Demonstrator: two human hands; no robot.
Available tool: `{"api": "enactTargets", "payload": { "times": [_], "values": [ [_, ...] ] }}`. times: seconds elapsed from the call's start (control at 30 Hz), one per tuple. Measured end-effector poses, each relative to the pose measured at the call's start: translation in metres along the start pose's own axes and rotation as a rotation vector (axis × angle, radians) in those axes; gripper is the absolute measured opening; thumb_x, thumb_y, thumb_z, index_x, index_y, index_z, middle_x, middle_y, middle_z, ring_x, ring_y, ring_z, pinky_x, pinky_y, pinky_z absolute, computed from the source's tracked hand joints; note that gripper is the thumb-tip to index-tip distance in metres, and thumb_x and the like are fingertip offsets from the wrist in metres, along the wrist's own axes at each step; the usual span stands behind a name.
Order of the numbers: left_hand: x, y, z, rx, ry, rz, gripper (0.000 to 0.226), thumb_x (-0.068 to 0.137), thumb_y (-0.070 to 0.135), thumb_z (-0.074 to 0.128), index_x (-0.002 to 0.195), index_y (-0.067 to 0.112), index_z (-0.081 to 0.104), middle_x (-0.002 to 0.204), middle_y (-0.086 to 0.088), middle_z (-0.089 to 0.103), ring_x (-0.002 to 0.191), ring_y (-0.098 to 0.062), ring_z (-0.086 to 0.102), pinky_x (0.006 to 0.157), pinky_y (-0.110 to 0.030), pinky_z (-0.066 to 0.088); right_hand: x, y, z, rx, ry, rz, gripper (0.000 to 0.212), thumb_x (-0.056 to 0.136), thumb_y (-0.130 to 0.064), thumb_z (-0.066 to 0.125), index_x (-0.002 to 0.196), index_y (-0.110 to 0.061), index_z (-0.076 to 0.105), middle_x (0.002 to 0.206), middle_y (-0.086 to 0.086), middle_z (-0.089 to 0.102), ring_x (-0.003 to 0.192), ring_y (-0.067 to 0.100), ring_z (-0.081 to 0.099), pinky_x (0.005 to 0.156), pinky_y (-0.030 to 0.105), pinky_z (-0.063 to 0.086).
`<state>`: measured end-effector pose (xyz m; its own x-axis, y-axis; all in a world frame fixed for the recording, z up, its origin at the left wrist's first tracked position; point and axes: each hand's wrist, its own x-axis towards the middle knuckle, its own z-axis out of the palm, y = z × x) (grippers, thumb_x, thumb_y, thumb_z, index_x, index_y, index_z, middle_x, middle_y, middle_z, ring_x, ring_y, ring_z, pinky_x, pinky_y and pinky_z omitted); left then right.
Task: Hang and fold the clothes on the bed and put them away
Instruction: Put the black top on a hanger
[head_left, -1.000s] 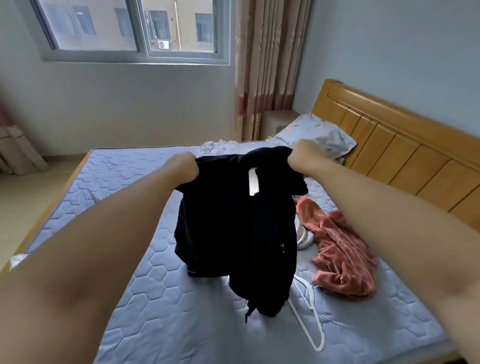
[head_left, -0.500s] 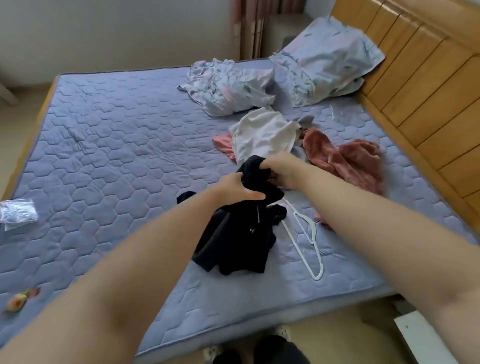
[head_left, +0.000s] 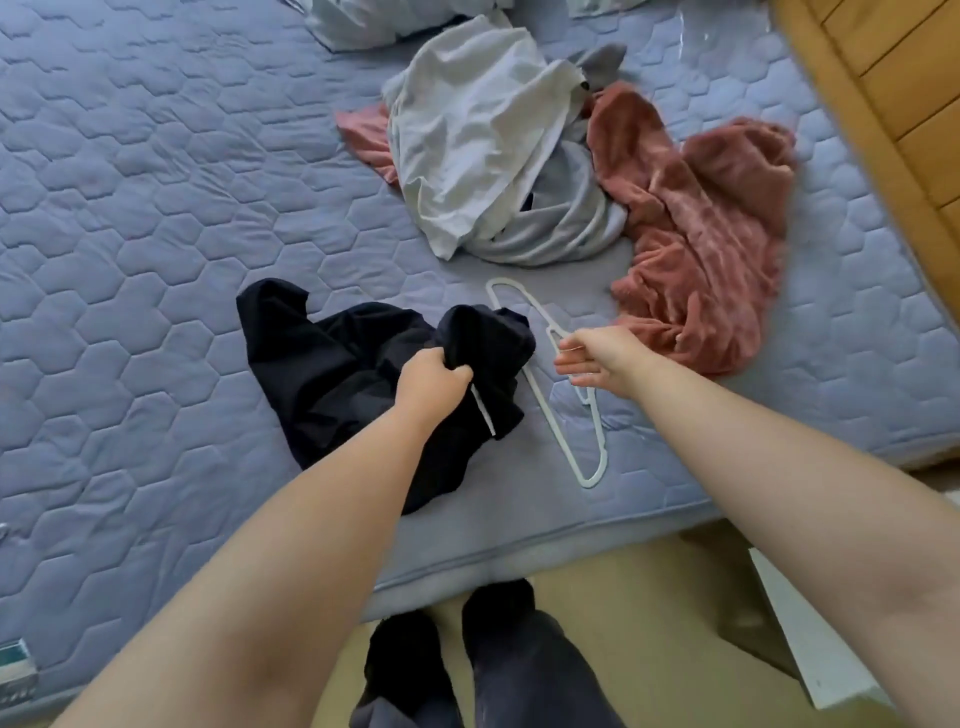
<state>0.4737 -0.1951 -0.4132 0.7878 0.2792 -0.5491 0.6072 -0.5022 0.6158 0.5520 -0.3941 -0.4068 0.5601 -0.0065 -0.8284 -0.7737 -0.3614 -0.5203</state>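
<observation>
L grip (head_left: 434, 379) clenched on black garment (head_left: 332, 364), bunched on bed (head_left: 130, 234) near its edge. R grip (head_left: 597, 358) at neck of white hanger (head_left: 550, 422) beside garment; closure unclear, prob. not yet firm. Step: hanging. Next: lift hanger, feed into neckline. Vs. 0.5 s ago: R grip off garment, moved to hanger.

Single view, wide-angle head cam. Wearer stands at the near edge of the bed (head_left: 156, 260), looking steeply down and forward across it. Own feet (head_left: 498, 649) bottom centre, headboard (head_left: 893, 78) clipped at the top right corner. Left hand (head_left: 434, 382) and right hand (head_left: 597, 358) mid-frame, close. Top of frame cuts off mid-mattress.
</observation>
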Motion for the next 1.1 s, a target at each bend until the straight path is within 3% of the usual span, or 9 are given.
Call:
{"api": "enactTargets", "payload": {
  "times": [0.17, 0.27, 0.4, 0.63, 0.7, 0.77, 0.9, 1.0, 1.1],
  "values": [
    [0.039, -0.046, 0.068, 0.043, -0.004, -0.088, 0.022, 0.088, 0.018, 0.054, 0.087, -0.004, 0.061, 0.073, -0.007, 0.057, 0.065, -0.019, 0.052, 0.058, -0.028, 0.041, 0.092, 0.084, -0.004, -0.05, 0.149, 0.139, 0.014, 0.083, -0.018, 0.056, 0.095, -0.011, 0.054, 0.076, 0.006, 0.051, 0.063, 0.015, 0.05, 0.054, 0.026, 0.039],
    [0.053, -0.08, 0.102, 0.027, 0.01, -0.153, 0.024, 0.089, 0.017, 0.052, 0.092, -0.005, 0.06, 0.083, -0.013, 0.062, 0.07, -0.021, 0.053, 0.066, -0.033, 0.047, 0.138, 0.128, -0.008, -0.2, 0.287, 0.148, 0.037, 0.083, -0.019, 0.061, 0.117, -0.006, 0.052, 0.1, 0.009, 0.054, 0.094, 0.023, 0.055, 0.081, 0.034, 0.046],
    [0.056, -0.111, 0.133, 0.042, 0.038, -0.184, 0.02, 0.092, 0.021, 0.05, 0.091, 0.002, 0.058, 0.077, 0.0, 0.056, 0.066, -0.01, 0.047, 0.055, -0.018, 0.036, 0.175, 0.167, -0.004, -0.227, 0.396, 0.127, 0.074, 0.08, -0.021, 0.063, 0.144, -0.009, 0.029, 0.139, 0.014, 0.046, 0.123, 0.033, 0.049, 0.102, 0.039, 0.041],
    [0.047, -0.123, 0.131, 0.121, 0.019, -0.153, 0.015, 0.094, 0.02, 0.049, 0.091, 0.007, 0.056, 0.073, 0.007, 0.051, 0.065, -0.006, 0.045, 0.057, -0.023, 0.036, 0.178, 0.158, 0.01, -0.235, 0.358, 0.019, 0.029, 0.092, -0.027, 0.056, 0.099, 0.0, 0.062, 0.098, 0.017, 0.064, 0.1, 0.034, 0.06, 0.078, 0.035, 0.042],
    [0.044, -0.118, 0.123, 0.17, 0.004, -0.151, 0.016, 0.094, 0.02, 0.049, 0.088, 0.006, 0.057, 0.073, 0.004, 0.052, 0.064, -0.01, 0.047, 0.057, -0.027, 0.038, 0.17, 0.156, 0.007, -0.238, 0.339, -0.014, 0.037, 0.094, -0.036, 0.055, 0.068, -0.01, 0.054, 0.071, 0.008, 0.055, 0.082, 0.028, 0.055, 0.071, 0.033, 0.038],
    [0.041, -0.11, 0.115, 0.195, -0.004, -0.146, 0.017, 0.093, 0.019, 0.05, 0.087, 0.005, 0.057, 0.073, 0.002, 0.054, 0.065, -0.013, 0.048, 0.056, -0.025, 0.037, 0.157, 0.15, 0.006, -0.182, 0.363, -0.028, 0.045, 0.091, -0.039, 0.057, 0.056, -0.018, 0.039, 0.058, 0.001, 0.04, 0.074, 0.026, 0.048, 0.069, 0.036, 0.039],
    [0.032, -0.09, 0.101, 0.257, -0.012, -0.089, 0.017, 0.092, 0.019, 0.049, 0.088, 0.004, 0.058, 0.069, 0.005, 0.05, 0.06, -0.007, 0.042, 0.052, -0.02, 0.032, 0.118, 0.126, 0.005, -0.126, 0.414, -0.039, 0.039, 0.088, -0.033, 0.063, 0.058, -0.017, 0.044, 0.064, 0.003, 0.048, 0.074, 0.024, 0.049, 0.067, 0.032, 0.039],
    [0.022, -0.07, 0.091, 0.312, -0.02, -0.018, 0.016, 0.092, 0.02, 0.049, 0.085, 0.007, 0.056, 0.07, 0.005, 0.05, 0.063, -0.013, 0.046, 0.053, -0.026, 0.034, 0.083, 0.11, 0.003, -0.154, 0.47, -0.059, 0.02, 0.089, -0.028, 0.063, 0.08, -0.01, 0.062, 0.084, 0.009, 0.059, 0.08, 0.028, 0.056, 0.068, 0.03, 0.04],
    [0.005, -0.043, 0.074, 0.386, -0.062, 0.112, 0.017, 0.092, 0.02, 0.049, 0.088, 0.007, 0.058, 0.077, -0.002, 0.059, 0.074, -0.023, 0.055, 0.064, -0.033, 0.043, 0.039, 0.097, 0.0, -0.278, 0.524, -0.107, 0.02, 0.087, -0.022, 0.06, 0.073, -0.011, 0.053, 0.095, 0.014, 0.064, 0.09, 0.034, 0.058, 0.068, 0.029, 0.036]
  ]
}}
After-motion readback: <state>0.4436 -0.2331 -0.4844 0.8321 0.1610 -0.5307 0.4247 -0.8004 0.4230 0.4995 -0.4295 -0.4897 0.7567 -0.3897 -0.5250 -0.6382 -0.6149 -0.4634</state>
